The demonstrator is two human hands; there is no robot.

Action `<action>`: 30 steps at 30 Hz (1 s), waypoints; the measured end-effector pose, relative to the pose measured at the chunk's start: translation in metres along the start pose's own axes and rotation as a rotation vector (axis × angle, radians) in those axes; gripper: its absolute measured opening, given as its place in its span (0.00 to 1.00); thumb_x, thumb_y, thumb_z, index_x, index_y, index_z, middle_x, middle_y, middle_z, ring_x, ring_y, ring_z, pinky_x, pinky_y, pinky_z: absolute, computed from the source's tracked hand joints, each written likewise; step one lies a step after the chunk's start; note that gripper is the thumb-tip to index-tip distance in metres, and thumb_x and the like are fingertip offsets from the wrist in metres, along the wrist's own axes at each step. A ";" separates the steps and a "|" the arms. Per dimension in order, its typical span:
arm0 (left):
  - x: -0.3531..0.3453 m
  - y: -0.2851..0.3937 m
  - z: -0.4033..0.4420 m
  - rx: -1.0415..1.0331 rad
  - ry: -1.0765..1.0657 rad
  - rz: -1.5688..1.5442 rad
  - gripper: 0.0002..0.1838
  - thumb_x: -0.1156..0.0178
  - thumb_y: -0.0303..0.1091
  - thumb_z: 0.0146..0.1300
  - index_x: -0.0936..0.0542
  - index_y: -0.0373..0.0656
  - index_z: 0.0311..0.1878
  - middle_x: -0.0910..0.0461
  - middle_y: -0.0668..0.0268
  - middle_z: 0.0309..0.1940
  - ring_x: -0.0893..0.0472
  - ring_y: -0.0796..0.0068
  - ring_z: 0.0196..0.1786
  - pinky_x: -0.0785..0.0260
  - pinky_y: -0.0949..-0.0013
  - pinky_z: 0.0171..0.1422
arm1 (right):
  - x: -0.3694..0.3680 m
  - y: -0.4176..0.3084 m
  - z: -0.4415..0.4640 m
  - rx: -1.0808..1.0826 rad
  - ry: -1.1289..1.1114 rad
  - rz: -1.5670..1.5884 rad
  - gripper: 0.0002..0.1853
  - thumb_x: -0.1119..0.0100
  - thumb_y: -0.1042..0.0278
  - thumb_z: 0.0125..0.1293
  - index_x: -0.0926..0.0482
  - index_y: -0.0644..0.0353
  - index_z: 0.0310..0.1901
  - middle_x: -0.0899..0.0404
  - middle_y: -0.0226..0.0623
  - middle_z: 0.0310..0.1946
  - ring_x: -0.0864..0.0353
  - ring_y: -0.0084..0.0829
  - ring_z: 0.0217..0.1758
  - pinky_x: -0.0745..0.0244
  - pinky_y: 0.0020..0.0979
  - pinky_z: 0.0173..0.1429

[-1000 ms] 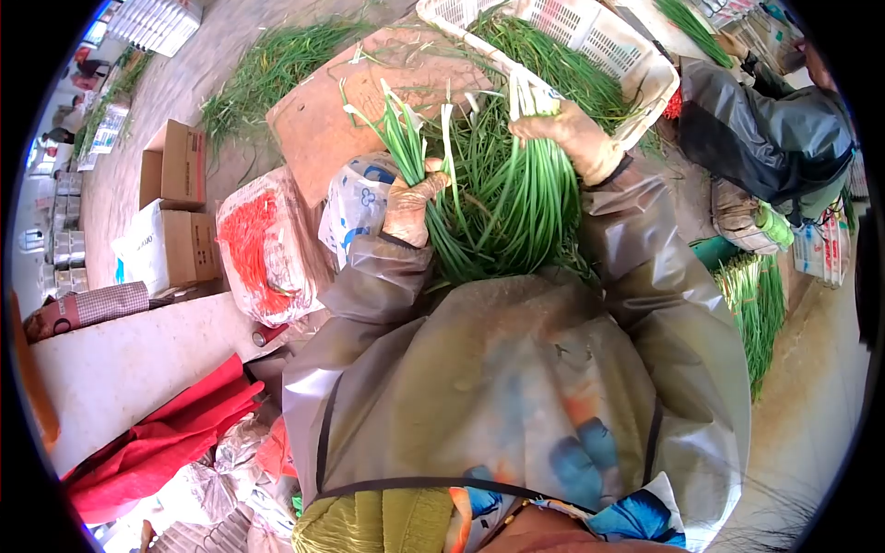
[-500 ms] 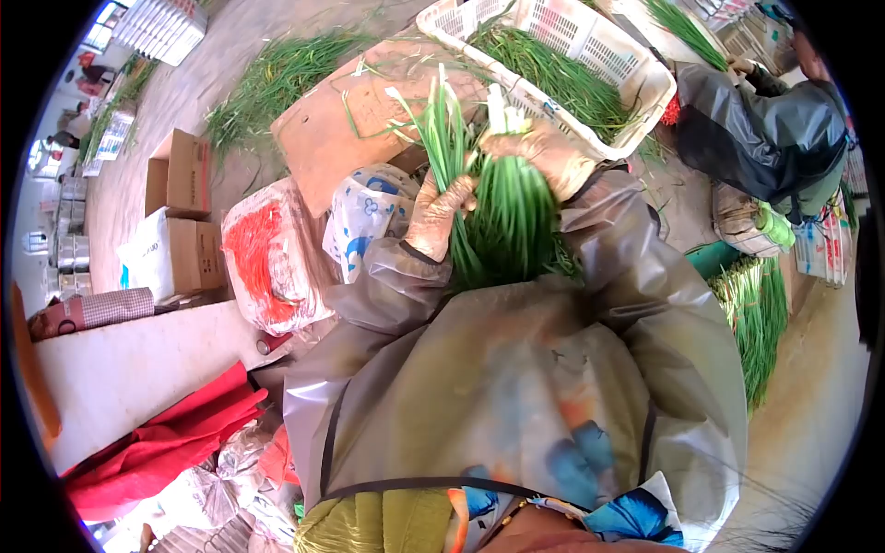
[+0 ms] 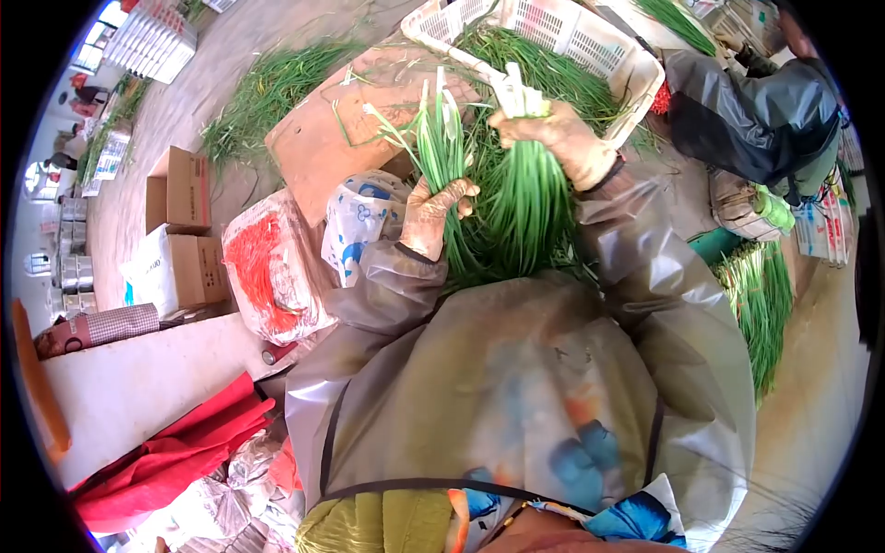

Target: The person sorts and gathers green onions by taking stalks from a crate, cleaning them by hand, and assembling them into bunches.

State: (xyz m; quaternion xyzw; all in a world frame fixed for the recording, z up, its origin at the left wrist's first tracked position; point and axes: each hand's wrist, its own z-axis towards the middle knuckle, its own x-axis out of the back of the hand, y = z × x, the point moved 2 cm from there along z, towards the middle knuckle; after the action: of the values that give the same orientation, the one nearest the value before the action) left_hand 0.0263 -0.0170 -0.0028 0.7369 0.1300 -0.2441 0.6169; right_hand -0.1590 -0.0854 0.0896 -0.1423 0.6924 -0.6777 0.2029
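My left hand, in a dirty pale glove, is closed around a small bunch of green stalks whose white ends point up. To its right, my right hand, gloved too, grips a thicker bunch of green stalks just below the white ends. The long leaves of both bunches hang down toward my apron. More loose greens lie beneath and between the hands, partly hidden by the bunches.
A white crate with greens stands beyond my right hand. Red ties lie on a package at left, near cardboard boxes. Loose greens lie on the floor. Another person sits at right beside bundled greens.
Over the last second my hands came together, then drew slightly apart. The bunch in my left hand looks thicker than at first. The view has shifted a little.
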 end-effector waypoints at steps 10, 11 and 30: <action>0.000 0.000 -0.006 0.077 -0.061 0.139 0.14 0.42 0.30 0.58 0.26 0.36 0.46 0.21 0.61 0.29 0.26 0.76 0.25 0.34 0.75 0.32 | 0.002 0.032 0.029 -0.056 0.082 -0.094 0.11 0.37 0.69 0.53 0.22 0.65 0.37 0.20 0.33 0.30 0.24 0.22 0.33 0.30 0.22 0.41; 0.002 0.000 -0.006 0.067 0.042 0.112 0.14 0.42 0.31 0.58 0.25 0.36 0.46 0.20 0.61 0.31 0.26 0.76 0.27 0.34 0.74 0.33 | 0.006 0.024 0.023 -0.090 0.160 -0.170 0.12 0.36 0.68 0.54 0.22 0.65 0.37 0.20 0.34 0.30 0.23 0.23 0.33 0.30 0.22 0.41; 0.012 -0.004 0.002 -0.125 0.186 -0.032 0.12 0.46 0.30 0.63 0.25 0.41 0.49 0.22 0.70 0.39 0.26 0.83 0.32 0.32 0.79 0.36 | -0.043 -0.004 0.003 -0.072 -0.169 0.176 0.19 0.39 0.69 0.54 0.27 0.68 0.48 0.22 0.37 0.29 0.22 0.26 0.32 0.27 0.27 0.44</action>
State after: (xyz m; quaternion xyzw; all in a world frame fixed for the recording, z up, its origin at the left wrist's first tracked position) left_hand 0.0337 -0.0196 -0.0125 0.7144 0.2136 -0.1758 0.6427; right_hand -0.1198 -0.0677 0.0978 -0.1448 0.7065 -0.6176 0.3139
